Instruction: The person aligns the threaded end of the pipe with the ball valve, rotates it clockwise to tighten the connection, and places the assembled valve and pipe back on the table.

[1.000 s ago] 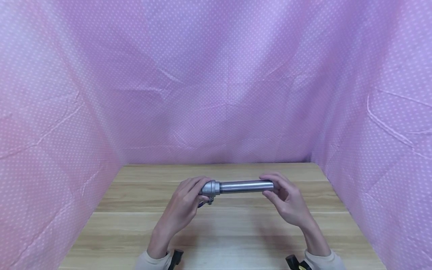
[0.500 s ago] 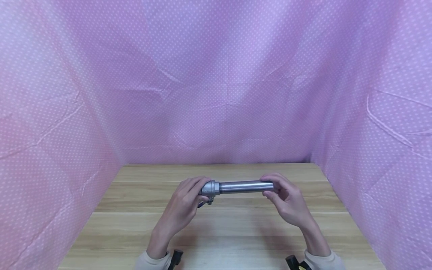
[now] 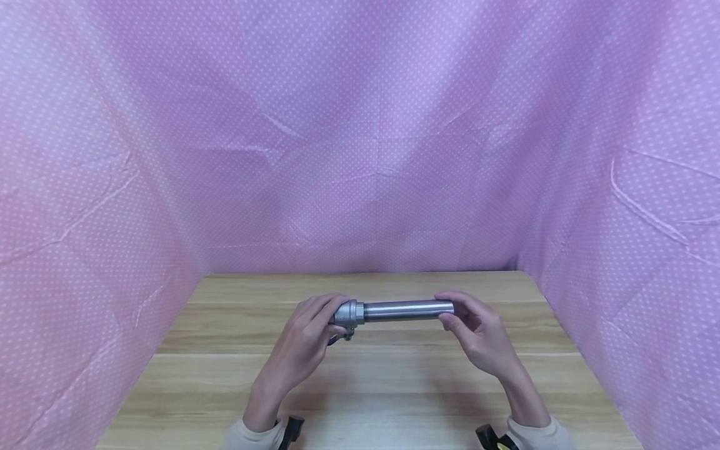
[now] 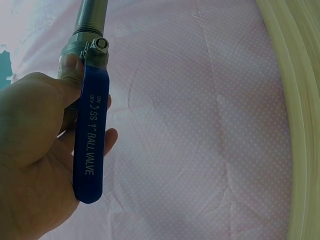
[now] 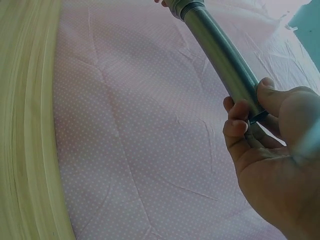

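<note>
My left hand (image 3: pixel 304 337) grips a silver ball valve (image 3: pixel 350 312), its fingers over the top and the thumb on the near side. In the left wrist view, the valve's blue lever (image 4: pixel 91 135) lies along the palm, lettered "SS 1" BALL VALVE" with ON and OFF marks. A shiny metal pipe (image 3: pixel 407 310) extends from the valve to the right, and threads show where it enters the fitting. The pipe's free end is pinched between the thumb and fingers of my right hand (image 3: pixel 486 337). Valve and pipe are held level above the table.
Beneath the hands lies a light wood-grain table (image 3: pixel 382 400). Pink cloth with white dots (image 3: pixel 371 156) hangs at the back and on both sides. Black straps or mounts (image 3: pixel 292 430) show at the wrists, by the sleeves.
The valve and pipe have shifted very slightly to the left with my left hand. Both hands keep their hold.
</note>
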A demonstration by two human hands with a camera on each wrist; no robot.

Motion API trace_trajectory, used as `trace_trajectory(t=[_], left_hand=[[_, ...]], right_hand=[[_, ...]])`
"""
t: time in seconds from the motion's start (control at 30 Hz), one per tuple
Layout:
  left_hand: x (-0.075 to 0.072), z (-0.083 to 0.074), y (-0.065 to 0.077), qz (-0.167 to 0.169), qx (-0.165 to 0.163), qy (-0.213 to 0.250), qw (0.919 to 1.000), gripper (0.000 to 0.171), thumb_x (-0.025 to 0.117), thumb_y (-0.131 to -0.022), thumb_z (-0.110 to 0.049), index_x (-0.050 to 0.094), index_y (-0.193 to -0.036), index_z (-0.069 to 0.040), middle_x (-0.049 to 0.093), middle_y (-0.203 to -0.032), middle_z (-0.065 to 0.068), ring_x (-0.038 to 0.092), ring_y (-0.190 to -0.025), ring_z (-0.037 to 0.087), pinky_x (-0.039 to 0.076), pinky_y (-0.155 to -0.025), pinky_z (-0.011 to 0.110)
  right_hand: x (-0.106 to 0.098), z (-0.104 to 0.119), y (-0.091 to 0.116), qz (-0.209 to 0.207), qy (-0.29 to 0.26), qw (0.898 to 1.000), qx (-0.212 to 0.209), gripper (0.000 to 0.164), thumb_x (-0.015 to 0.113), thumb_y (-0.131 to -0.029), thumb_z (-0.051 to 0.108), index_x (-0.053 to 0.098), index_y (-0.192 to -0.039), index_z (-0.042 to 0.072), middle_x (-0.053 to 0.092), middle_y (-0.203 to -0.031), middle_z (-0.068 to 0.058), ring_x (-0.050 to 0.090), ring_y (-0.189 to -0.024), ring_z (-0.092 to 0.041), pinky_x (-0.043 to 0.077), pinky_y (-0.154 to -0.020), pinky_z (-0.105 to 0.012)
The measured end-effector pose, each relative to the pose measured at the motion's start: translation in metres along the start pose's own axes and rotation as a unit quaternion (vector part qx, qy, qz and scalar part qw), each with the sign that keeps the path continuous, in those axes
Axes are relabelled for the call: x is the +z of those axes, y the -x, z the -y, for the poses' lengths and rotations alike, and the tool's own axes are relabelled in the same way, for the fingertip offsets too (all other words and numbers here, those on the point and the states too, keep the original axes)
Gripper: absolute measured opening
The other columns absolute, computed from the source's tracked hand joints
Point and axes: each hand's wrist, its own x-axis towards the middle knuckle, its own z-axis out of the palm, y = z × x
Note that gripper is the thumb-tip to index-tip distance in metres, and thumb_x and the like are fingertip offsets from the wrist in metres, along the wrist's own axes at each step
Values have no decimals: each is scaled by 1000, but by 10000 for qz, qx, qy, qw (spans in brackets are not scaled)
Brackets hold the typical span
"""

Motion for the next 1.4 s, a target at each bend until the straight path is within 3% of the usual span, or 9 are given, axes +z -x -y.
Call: trace_trajectory(t=[0.2,0.53,0.87,1.13,1.4], left_hand=[[0,1,1,12,-56,15,10000,57,89,-92,-12,71,-146,-6,78,-139,10,76,-125,26,64,-111,50],[-2,1,0,-38,-47,42,10000,56,89,-92,-12,71,-145,-6,78,-139,10,76,-124,26,64,-111,50],[-2,1,1,-4,-53,-7,10000,58,89,-92,-12,70,-147,-8,78,-139,9,76,-124,26,64,-110,50],[-2,1,1,-7,-49,-20,10000,57,90,-92,-12,71,-145,-5,78,-138,10,76,-124,26,64,-110,50],[-2,1,1,-36,-38,-20,10000,56,90,-92,-12,71,-145,-6,78,-138,10,76,-124,26,63,-111,50]], right_hand=[[0,3,-2,60,-475,9988,66,50,66,-93,-30,67,-139,-12,73,-130,-6,68,-92,-4,58,-68,-22],[1,6,-3,41,-584,9983,27,50,65,-91,-33,66,-136,-14,71,-134,-6,67,-94,-4,57,-68,-22],[-1,4,-1,55,-192,9998,-3,47,66,-92,-30,66,-136,-12,73,-119,-5,69,-93,-1,59,-71,-19],[-1,-1,0,-50,219,9997,-109,44,65,-96,-26,69,-136,-8,72,-93,-7,69,-83,-6,61,-71,-17],[0,1,-1,157,-766,9969,-88,50,65,-93,-31,64,-140,-15,72,-135,-7,72,-105,-4,62,-81,-17]])
